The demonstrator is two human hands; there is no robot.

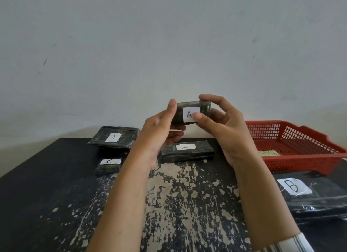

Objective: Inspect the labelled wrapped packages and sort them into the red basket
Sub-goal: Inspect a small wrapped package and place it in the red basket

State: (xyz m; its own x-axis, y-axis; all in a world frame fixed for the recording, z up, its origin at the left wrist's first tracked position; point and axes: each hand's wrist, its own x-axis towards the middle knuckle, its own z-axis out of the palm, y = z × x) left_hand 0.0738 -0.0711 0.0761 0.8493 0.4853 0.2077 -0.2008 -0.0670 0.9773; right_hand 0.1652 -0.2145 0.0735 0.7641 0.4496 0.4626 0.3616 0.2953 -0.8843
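A small dark wrapped package with a white label marked A is held up above the table, label facing me. My left hand grips its left end and my right hand grips its right end, thumb on the label's edge. The red basket sits at the right, a green tag lying inside it. On the table lie a flat package marked A, a long package marked A, a small package marked C and a large package marked B.
The black table has worn, flaking paint in its middle. A plain pale wall rises right behind it. The B package lies against the basket's near side at the right edge.
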